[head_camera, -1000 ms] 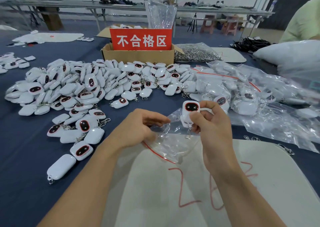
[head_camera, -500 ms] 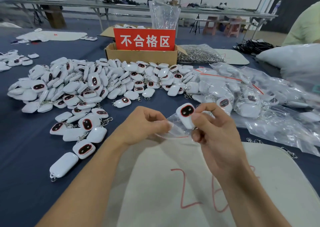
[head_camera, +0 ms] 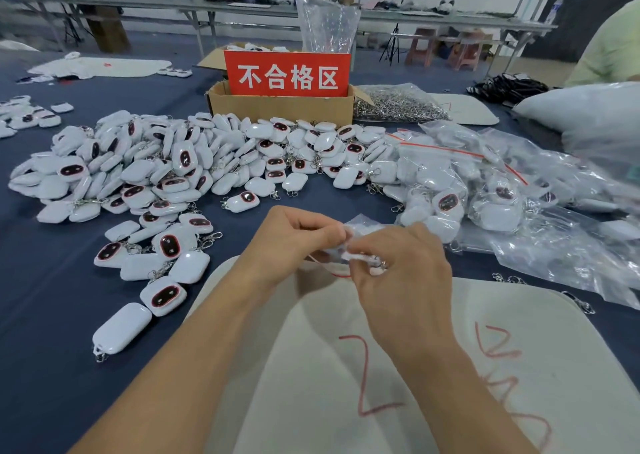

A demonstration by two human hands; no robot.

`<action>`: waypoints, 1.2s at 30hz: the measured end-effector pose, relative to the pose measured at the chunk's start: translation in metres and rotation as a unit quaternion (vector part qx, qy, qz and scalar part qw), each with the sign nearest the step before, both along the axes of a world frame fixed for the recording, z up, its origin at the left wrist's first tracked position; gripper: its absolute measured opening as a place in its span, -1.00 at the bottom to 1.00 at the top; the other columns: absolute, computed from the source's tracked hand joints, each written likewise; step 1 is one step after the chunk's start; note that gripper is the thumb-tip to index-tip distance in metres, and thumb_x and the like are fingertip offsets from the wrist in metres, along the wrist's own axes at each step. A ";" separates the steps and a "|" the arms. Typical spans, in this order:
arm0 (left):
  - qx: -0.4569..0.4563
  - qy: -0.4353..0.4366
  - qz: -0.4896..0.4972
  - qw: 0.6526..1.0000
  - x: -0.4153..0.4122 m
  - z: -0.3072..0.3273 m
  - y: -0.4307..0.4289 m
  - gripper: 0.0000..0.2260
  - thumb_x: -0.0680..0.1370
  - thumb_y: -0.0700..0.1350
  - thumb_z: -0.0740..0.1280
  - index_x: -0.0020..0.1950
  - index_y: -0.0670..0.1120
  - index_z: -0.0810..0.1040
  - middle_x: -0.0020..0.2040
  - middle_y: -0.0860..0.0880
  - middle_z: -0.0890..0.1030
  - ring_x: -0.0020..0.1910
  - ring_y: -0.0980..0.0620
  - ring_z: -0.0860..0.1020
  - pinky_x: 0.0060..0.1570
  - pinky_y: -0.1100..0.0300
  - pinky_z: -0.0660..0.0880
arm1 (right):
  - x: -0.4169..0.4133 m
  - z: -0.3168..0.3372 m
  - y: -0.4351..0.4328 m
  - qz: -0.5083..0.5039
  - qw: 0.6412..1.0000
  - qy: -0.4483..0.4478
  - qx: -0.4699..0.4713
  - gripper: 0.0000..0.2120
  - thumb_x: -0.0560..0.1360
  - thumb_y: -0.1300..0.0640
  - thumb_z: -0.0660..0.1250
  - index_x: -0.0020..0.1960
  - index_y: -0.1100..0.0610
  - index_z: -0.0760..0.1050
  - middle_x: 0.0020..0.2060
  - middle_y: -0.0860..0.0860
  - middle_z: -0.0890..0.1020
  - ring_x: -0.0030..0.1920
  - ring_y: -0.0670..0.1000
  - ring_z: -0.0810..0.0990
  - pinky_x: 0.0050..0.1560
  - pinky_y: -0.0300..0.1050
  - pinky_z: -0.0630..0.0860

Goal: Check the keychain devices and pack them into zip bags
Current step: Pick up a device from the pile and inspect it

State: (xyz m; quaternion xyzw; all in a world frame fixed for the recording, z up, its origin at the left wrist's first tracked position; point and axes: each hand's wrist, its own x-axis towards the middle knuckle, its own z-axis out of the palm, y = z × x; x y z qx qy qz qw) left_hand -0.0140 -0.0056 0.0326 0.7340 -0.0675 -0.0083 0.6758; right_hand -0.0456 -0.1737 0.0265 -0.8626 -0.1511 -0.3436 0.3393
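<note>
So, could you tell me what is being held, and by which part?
The left hand and right hand both pinch the zip bag near its red strip.

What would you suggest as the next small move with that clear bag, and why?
Probably press the red zip strip shut: left hand and right hand both pinch the small clear plastic zip bag, with the white keychain device seemingly inside.

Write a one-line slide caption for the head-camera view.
Left hand and right hand pinch a clear zip bag near a pale mat, between loose white oval keychain devices and filled clear bags.
</note>
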 end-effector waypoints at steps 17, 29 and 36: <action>0.028 -0.219 0.094 0.971 -0.013 0.000 -0.029 -0.86 0.49 -0.29 0.45 -0.16 -0.08 0.76 -0.16 -0.04 0.72 -0.17 -0.09 0.66 -0.17 -0.03 0.61 | 0.010 -0.005 0.009 -0.093 0.951 0.237 -0.175 -0.70 0.59 -0.01 0.26 0.32 -0.15 0.42 0.34 -0.06 0.36 0.19 0.13 0.49 0.00 0.04 0.32; 0.156 -0.270 0.178 0.934 -0.027 0.005 -0.040 -0.95 0.45 -0.01 0.52 -0.14 0.16 0.77 -0.23 0.29 0.70 -0.30 0.17 0.66 -0.34 0.33 0.50 | 0.010 0.010 -0.003 -0.111 0.932 0.254 -0.234 -0.89 0.47 -0.05 0.24 -0.12 -0.08 0.53 -0.10 -0.06 0.67 0.01 0.11 0.59 0.00 0.03 0.21; 0.085 -0.130 0.213 0.965 -0.013 0.002 -0.031 -0.80 0.47 0.12 0.41 0.06 0.20 0.74 -0.14 0.26 0.72 -0.17 0.21 0.68 -0.06 0.06 0.65 | 0.017 0.005 -0.021 -0.018 0.945 0.298 -0.136 -0.92 0.51 0.02 0.33 0.00 -0.06 0.51 -0.15 -0.11 0.60 -0.05 0.11 0.58 -0.08 -0.04 0.41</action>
